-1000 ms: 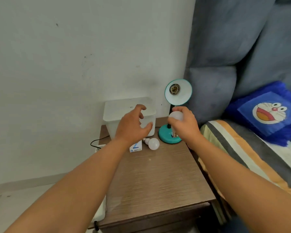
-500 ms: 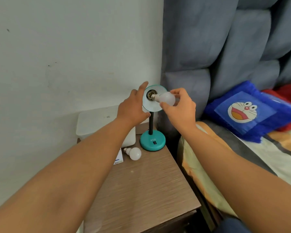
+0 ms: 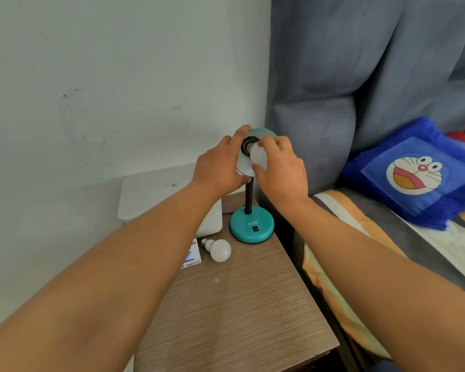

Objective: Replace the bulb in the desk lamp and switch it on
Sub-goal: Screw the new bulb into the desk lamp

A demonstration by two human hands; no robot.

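A teal desk lamp stands at the back of the wooden nightstand point(image 3: 234, 312), with a round base point(image 3: 251, 224), a black switch on it and a black neck. My left hand point(image 3: 220, 167) grips the rim of the lamp shade point(image 3: 244, 167) from the left. My right hand point(image 3: 281, 167) holds a white bulb point(image 3: 258, 157), whose screw end sits in the shade's socket. A second white bulb point(image 3: 217, 248) lies loose on the nightstand in front of the base.
A white plastic box point(image 3: 156, 191) stands against the wall left of the lamp, with a small blue-and-white card point(image 3: 192, 257) in front. A bed with a striped cover point(image 3: 387, 251) and a blue cartoon cushion point(image 3: 416, 173) lies right of the nightstand, under a grey headboard.
My right hand lifted the bulb from near the base up to the shade and brought its screw end into the socket. My left hand moved onto the shade's rim.
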